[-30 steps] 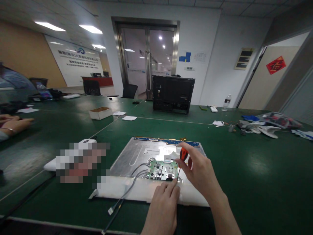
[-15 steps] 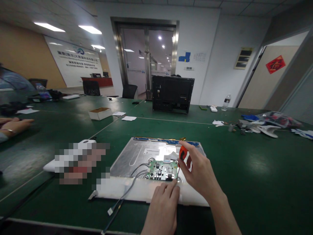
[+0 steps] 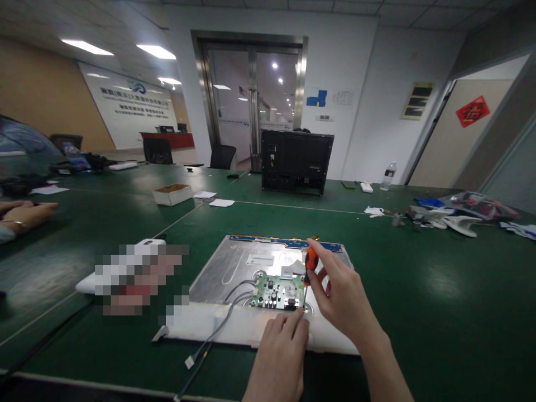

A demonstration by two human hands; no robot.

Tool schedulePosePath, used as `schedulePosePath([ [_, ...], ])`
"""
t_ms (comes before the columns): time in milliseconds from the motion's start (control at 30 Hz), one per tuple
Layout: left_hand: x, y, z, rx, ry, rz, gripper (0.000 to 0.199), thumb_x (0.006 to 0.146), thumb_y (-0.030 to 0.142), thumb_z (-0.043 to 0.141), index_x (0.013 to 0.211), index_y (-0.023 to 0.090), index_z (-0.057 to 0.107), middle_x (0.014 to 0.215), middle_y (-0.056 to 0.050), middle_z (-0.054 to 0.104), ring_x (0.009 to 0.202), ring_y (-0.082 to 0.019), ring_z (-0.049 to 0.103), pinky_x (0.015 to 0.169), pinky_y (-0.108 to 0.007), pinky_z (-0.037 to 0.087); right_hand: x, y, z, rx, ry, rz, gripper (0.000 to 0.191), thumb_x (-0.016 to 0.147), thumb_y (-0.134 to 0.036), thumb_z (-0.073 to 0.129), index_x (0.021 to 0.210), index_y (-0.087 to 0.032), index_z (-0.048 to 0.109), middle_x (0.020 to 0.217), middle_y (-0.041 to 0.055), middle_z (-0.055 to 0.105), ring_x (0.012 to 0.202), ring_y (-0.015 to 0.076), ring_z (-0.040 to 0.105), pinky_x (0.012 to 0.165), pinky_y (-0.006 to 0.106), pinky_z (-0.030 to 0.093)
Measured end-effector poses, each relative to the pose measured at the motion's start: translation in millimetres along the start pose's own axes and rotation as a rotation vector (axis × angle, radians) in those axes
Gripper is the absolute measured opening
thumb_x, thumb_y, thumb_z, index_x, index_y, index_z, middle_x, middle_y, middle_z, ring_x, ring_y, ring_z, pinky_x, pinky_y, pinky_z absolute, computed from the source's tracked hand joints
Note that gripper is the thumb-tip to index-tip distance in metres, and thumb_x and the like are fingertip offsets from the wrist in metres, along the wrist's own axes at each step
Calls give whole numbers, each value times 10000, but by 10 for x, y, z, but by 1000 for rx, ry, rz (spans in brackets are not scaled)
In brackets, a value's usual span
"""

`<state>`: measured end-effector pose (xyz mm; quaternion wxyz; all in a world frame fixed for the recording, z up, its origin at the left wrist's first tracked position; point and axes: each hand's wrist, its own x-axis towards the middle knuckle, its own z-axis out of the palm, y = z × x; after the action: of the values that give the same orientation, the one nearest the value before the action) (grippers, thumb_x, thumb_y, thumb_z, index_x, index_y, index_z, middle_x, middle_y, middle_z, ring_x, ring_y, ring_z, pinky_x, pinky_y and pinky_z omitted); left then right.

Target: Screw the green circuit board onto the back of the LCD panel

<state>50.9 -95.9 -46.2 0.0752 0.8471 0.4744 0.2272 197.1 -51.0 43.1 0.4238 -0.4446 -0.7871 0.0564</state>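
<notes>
A green circuit board (image 3: 276, 291) lies on the metal back of a flat display panel (image 3: 213, 268), with grey cables (image 3: 228, 312) running off its left side. My right hand (image 3: 341, 290) grips an orange-and-black screwdriver (image 3: 311, 260) by its handle, held upright. Its shaft comes down at the board's lower right corner; the tip is too small to make out. My left hand (image 3: 280, 346) lies on the panel's white lower strip (image 3: 205, 324), the index finger reaching to that same corner beside the shaft.
A black monitor-like unit (image 3: 297, 162) stands farther back on the green table (image 3: 419, 301). To the left are a white box (image 3: 172, 194), a partly pixelated white object (image 3: 90, 282) and another person's hands (image 3: 29, 215). Plastic bags and small parts (image 3: 444, 215) lie right.
The screwdriver handle has turned a little in my right hand and shows more orange. My left hand stays at the board's corner. The view has shifted slightly.
</notes>
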Motion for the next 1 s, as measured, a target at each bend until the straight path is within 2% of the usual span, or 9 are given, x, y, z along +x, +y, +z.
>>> schedulePosePath([
  [167,7,23,-56,14,-16,-6,316,844,23,390,1060,184,556,1284,-75,544,1028,-275,502,868,-460,440,12,8,2,-27,24,4,473,869,-147,486,1327,-230,400,1056,54,596,633,119,564,566,260,479],
  [367,14,28,-71,36,-28,-8,331,814,4,414,1056,177,559,1280,-82,549,1021,-281,514,857,-463,452,19,34,8,-134,58,-33,344,905,-253,497,1246,-218,474,997,65,608,709,162,603,568,276,467],
  [467,11,24,-65,39,-13,-3,312,833,22,410,1057,177,562,1270,-87,557,1013,-278,521,852,-463,457,13,40,11,-135,60,-37,395,900,-273,517,1287,-227,453,1002,61,618,693,159,606,578,279,474],
  [600,11,16,-50,54,0,13,321,821,22,421,1062,181,563,1266,-87,559,1015,-279,523,852,-465,460,5,35,12,-56,28,-27,524,884,-185,501,1384,-250,360,1114,63,609,628,115,587,568,254,484],
  [700,14,12,-45,51,-11,8,321,823,18,412,1056,180,564,1267,-88,558,1015,-283,522,845,-473,461,2,33,14,-9,20,-25,535,877,-141,473,1388,-246,353,1094,64,612,618,112,577,548,244,481],
  [833,17,21,-59,44,-10,4,301,851,36,400,1054,187,564,1267,-77,558,1012,-274,521,848,-471,459,10,30,13,0,33,-25,437,885,-156,474,1312,-231,422,1042,62,600,605,110,553,539,246,475],
  [1000,18,35,-71,46,-15,-6,311,847,34,396,1063,179,567,1259,-87,563,1004,-272,524,842,-461,461,21,35,5,-124,70,-47,321,903,-258,515,1220,-218,495,956,52,591,681,141,575,545,252,456],
])
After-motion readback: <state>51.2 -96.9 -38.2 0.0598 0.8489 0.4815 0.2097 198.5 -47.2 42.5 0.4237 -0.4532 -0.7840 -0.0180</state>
